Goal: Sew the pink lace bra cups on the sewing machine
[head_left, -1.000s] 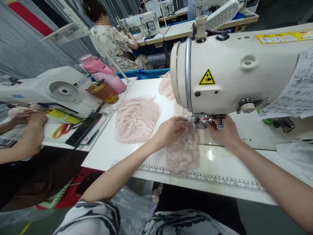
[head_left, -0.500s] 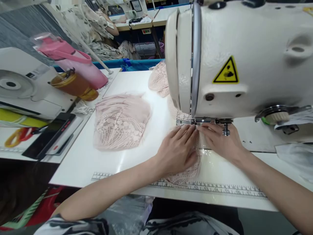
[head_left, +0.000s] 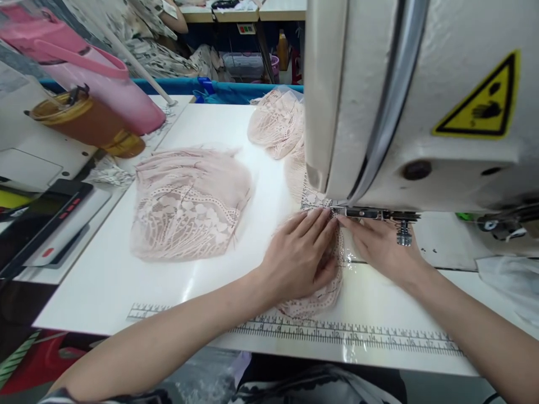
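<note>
L hand (head_left: pixel 301 252) palm down, fingers straight & close tog., pointing away fr. front edge of tabletop (head_left: pixel 96 286); L thumb (head_left: pixel 328 274) spread toward R hand (head_left: pixel 385 247). R hand angles in fr. the right, its tips just beside L fingertips (head_left: pixel 325 213), other R fingers partly hidden. Wrists approx. straight. L forearm (head_left: pixel 177 336) slants over front edge; R forearm (head_left: pixel 475 320) crosses farther R.

Yellow hand-warning triangle (head_left: pixel 480 101) on sewing machine (head_left: pixel 446 50); ruler strip (head_left: pixel 318 333) on table (head_left: pixel 101 292): numbers 10, 12, 13, 14.
</note>
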Tool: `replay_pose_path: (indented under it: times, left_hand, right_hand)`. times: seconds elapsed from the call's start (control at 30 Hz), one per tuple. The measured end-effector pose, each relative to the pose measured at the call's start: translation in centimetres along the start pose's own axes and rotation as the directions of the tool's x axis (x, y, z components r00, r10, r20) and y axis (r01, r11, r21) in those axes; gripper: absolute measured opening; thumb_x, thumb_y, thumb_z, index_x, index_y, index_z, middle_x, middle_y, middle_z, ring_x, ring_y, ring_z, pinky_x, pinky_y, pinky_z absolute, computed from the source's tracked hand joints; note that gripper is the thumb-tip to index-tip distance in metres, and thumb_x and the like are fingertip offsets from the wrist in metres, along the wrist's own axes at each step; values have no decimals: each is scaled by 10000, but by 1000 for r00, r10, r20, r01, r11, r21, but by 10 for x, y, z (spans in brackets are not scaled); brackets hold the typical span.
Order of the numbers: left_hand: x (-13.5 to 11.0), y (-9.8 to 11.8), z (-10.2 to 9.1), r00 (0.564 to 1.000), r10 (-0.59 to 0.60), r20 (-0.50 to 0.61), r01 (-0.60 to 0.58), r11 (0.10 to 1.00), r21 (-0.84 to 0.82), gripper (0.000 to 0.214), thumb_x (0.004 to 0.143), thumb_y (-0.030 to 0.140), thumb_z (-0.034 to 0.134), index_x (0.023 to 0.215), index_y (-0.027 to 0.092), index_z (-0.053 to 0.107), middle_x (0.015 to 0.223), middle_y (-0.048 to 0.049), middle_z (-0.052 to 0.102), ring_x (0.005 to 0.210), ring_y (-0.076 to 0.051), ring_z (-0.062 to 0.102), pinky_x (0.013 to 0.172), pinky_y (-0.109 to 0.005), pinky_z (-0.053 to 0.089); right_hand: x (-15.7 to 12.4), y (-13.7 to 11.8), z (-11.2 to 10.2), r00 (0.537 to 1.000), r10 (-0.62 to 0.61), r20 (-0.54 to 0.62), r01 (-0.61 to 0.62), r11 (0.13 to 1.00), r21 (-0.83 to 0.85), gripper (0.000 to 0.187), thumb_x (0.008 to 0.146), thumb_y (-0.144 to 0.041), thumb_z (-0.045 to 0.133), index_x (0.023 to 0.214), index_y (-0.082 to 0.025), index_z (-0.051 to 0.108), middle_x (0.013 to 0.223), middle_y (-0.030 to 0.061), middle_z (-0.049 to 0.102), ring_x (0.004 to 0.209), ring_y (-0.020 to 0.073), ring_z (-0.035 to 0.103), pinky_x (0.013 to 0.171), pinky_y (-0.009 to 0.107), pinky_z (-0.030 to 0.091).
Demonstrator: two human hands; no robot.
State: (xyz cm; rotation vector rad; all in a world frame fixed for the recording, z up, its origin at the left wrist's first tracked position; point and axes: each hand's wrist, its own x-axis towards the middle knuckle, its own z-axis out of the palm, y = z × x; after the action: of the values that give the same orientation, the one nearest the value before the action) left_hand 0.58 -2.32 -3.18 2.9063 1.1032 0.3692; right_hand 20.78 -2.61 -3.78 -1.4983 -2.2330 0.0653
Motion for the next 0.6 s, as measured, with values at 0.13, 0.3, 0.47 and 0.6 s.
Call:
replay_pose_path:
  times: [0.13, 0.3, 0.47, 0.6]
  left_hand:
    - [0, -1, 0, 1000, 5, 2, -5, 1000, 4, 602, 885, 404, 417, 1364, 40, 446, 1421, -152, 440, 1344, -285, 389, 1130, -441, 305]
    - [0, -1, 0, 1000, 10, -26, -9, 1000, 5, 588, 876, 399, 428, 1346, 47, 471, 1399, -153, 468, 1321, -289, 422, 1112, -447, 330]
    - [0, 0, 0, 999, 11, -38, -11, 1000, 11, 584, 874, 396, 433, 1343, 51, 473, 1387, -152, 483, 1299, -284, 450, 1094, -442, 356]
    - [0, 0, 0, 999, 14, -44, -13, 1000, 28, 589, 876, 397, 435, 1350, 49, 468, 1383, -151, 488, 1298, -291, 451, 1087, -447, 365]
  right_hand:
    - [4, -4, -6, 994, -100, -53, 103, 994, 46, 283, 926, -258, 417, 1072, -280, 658, 733, 25, 658, 738, 174, 613, 725, 323, 482]
    - [2, -7, -5, 990, -82, -116, 88, 995, 40, 241, 909, -207, 457, 1004, -269, 669, 718, 13, 652, 714, 158, 615, 722, 308, 503]
    - [-4, -1, 8, 976, -85, -200, 96, 994, 44, 240, 917, -234, 449, 1028, -265, 660, 726, 21, 656, 680, 166, 604, 684, 332, 533]
    - [-4, 5, 16, 968, -88, -233, 100, 994, 40, 226, 916, -251, 469, 1036, -293, 656, 800, 34, 674, 804, 197, 614, 773, 389, 529]
